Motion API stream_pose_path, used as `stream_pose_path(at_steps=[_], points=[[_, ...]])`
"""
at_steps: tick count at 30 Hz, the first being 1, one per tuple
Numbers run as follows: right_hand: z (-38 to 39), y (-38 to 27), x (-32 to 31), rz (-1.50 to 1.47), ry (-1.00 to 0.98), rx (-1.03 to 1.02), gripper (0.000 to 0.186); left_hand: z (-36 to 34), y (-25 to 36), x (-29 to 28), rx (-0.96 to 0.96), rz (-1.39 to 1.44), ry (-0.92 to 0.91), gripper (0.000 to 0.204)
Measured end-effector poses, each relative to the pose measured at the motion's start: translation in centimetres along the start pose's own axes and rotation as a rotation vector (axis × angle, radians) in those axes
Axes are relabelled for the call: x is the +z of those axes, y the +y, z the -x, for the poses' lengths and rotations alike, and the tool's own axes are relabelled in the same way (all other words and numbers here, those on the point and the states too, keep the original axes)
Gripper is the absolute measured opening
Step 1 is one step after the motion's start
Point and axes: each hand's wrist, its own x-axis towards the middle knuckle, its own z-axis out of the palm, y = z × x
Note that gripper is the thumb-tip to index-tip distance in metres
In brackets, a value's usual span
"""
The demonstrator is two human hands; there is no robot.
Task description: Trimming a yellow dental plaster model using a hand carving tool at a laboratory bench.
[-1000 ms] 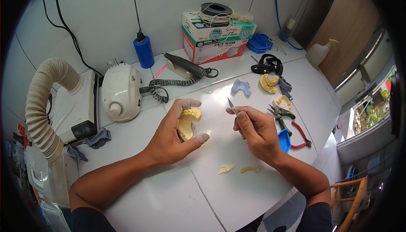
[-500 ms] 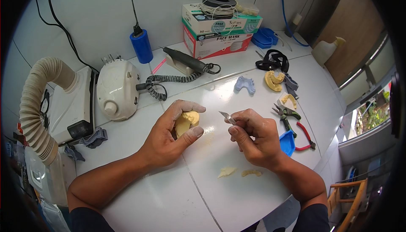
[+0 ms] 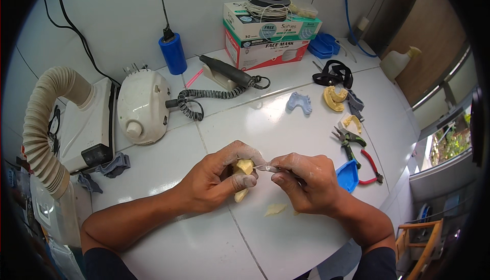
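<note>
Closely, the left hand (image 3: 213, 180) grips a yellow cast (image 3: 245, 166), the right hand (image 3: 308, 184) a blade (image 3: 266, 168).

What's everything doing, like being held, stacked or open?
Left hand: closed around the yellow cast
Yellow cast: held
Right hand: gripping the knife
Knife: held, tip at the cast
Handpiece: resting on its holder
Boxes: stacked
Wire spool: lying flat
Green-handled pliers: jaws open

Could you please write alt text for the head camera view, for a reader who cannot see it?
A person's left hand holds a pale yellow dental cast while the right hand holds a small knife at it, over a white tiled worktop. Behind are a dark corded handpiece and two stacked boxes.
</note>
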Motion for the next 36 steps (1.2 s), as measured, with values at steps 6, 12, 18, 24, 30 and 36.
stream_pose_path(at_steps=[6,12,18,24,30,36], points=[[0.0,0.2,-0.1,0.095,0.015,-0.115,0.017,0.2,2.2,0.9,-0.146,0.122,-0.009,0.036],[0.2,0.1,0.2,0.13,0.004,-0.11,0.017,0.3,0.6,0.9,0.061,-0.097,0.011,0.04],[0.4,-0.5,0.5,0.181,-0.014,-0.109,0.017,0.2,1.0,1.2,0.09,-0.266,0.08,0.041],[0.6,-1.2,0.7,0.171,-0.007,-0.08,0.021,0.1,0.6,1.2,0.159,-0.369,0.107,0.043],[0.9,-1.0,1.2,0.203,-0.013,-0.078,0.025,0.0,0.5,1.3,0.224,-0.456,0.116,0.041],[1.0,-0.9,1.3,0.197,-0.015,-0.073,0.025,0.0,0.4,1.2,0.248,-0.504,0.129,0.042]])
